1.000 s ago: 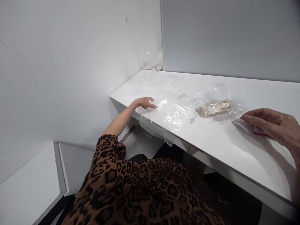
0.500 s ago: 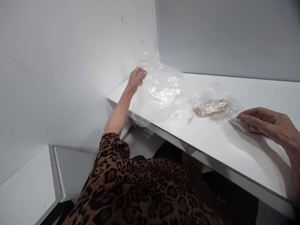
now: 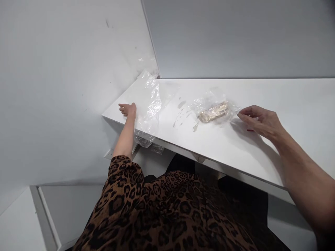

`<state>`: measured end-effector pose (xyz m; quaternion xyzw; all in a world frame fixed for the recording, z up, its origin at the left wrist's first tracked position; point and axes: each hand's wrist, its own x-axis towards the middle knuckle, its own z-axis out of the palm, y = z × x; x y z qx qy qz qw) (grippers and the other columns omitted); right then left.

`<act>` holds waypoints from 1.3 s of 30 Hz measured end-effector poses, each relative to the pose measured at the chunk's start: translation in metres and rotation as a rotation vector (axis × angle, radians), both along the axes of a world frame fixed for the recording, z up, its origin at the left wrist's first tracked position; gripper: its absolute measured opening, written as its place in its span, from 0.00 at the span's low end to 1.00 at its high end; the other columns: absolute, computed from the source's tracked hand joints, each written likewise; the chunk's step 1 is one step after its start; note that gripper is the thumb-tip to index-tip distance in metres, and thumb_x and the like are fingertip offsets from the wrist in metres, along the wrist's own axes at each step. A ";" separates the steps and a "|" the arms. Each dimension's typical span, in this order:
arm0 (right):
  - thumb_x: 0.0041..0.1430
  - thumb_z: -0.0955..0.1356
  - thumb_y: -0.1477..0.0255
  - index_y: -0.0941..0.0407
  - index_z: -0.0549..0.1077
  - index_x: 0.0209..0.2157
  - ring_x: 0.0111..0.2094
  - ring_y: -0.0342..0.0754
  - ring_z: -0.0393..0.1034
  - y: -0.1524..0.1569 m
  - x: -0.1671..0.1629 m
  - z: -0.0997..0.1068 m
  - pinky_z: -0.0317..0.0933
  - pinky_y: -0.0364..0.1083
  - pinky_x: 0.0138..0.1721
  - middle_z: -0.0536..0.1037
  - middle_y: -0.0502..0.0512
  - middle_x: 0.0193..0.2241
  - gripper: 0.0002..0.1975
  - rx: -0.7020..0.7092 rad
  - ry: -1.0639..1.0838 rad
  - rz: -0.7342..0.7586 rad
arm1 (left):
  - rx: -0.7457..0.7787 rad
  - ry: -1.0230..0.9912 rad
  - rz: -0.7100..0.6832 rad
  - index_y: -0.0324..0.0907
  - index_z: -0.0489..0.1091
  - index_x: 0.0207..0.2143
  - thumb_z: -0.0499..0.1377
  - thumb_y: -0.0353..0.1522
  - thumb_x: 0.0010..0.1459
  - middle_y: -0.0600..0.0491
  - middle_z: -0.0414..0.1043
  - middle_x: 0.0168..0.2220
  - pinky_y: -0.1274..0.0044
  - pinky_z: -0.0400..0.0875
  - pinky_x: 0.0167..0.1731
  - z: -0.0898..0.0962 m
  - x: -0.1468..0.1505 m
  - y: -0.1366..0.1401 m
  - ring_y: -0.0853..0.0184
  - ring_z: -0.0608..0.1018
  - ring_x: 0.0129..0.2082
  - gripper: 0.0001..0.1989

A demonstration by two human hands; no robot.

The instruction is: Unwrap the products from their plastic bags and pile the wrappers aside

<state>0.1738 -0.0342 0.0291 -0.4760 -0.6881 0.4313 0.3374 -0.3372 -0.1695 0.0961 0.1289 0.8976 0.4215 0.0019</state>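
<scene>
Gold packet (image 3: 213, 112) lies just left of the nearer right hand (image 3: 265, 123), long axis roughly toward it; fingertips together, apparently on the clear wrap (image 3: 197, 104); left hand (image 3: 128, 110), fingers apart

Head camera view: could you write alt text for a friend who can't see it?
A person's right hand is at the edge of clear wrap around a gold-coloured item on a white table. The left hand is open beside a crumpled sheet of clear plastic, and greyish marks spot the table between.
</scene>
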 end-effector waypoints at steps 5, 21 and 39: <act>0.57 0.73 0.56 0.53 0.79 0.52 0.50 0.57 0.72 0.010 -0.002 -0.016 0.73 0.55 0.46 0.78 0.64 0.53 0.24 0.368 -0.062 0.044 | 0.062 0.409 -0.214 0.45 0.54 0.74 0.62 0.33 0.69 0.40 0.49 0.79 0.62 0.48 0.78 0.019 0.047 0.012 0.57 0.53 0.80 0.35; 0.62 0.68 0.58 0.50 0.77 0.40 0.45 0.58 0.77 0.024 -0.008 -0.019 0.74 0.61 0.49 0.81 0.59 0.44 0.12 0.353 0.241 -0.112 | -0.038 -0.091 -1.088 0.43 0.77 0.38 0.66 0.36 0.62 0.49 0.81 0.40 0.67 0.69 0.58 -0.050 0.256 0.139 0.57 0.80 0.49 0.06; 0.55 0.73 0.58 0.50 0.67 0.33 0.29 0.49 0.67 0.027 -0.020 -0.013 0.61 0.48 0.28 0.77 0.54 0.31 0.15 0.045 0.356 -0.245 | 0.995 -0.926 -0.835 0.48 0.73 0.56 0.66 0.30 0.65 0.61 0.68 0.28 0.84 0.70 0.33 -0.028 0.229 0.130 0.77 0.74 0.26 0.17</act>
